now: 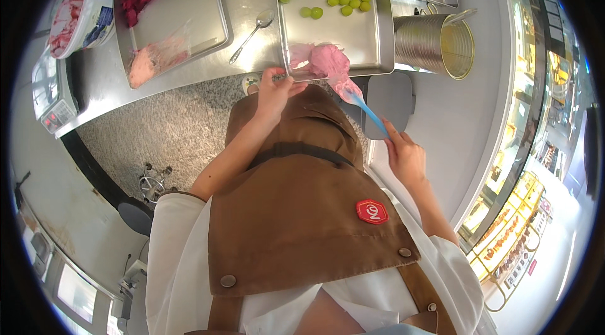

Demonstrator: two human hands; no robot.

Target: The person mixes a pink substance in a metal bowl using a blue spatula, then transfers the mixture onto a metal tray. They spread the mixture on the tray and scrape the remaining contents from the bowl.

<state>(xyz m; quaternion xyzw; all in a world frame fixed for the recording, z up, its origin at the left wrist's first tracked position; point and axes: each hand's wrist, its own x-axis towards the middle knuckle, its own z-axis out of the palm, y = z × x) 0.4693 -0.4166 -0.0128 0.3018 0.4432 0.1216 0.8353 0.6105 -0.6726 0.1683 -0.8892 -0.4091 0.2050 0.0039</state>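
My right hand (405,154) grips the blue handle of a spatula (371,114), its head smeared with pink paste at the near edge of a metal tray (326,32). A pink mound of paste (329,60) lies in that tray's near left part, against the near wall. My left hand (275,94) holds the tray's near left corner, fingertips on the rim. Farther back in the same tray lie several green grapes (347,0), some bunched and some apart.
A spoon (255,32) lies between this tray and another metal tray (208,18) with dark pink pieces and pale pink paste under film. A white tub (85,16) of pink stuff is at left. At right lies a large tin can (420,42), and a grey stool (390,99) stands below.
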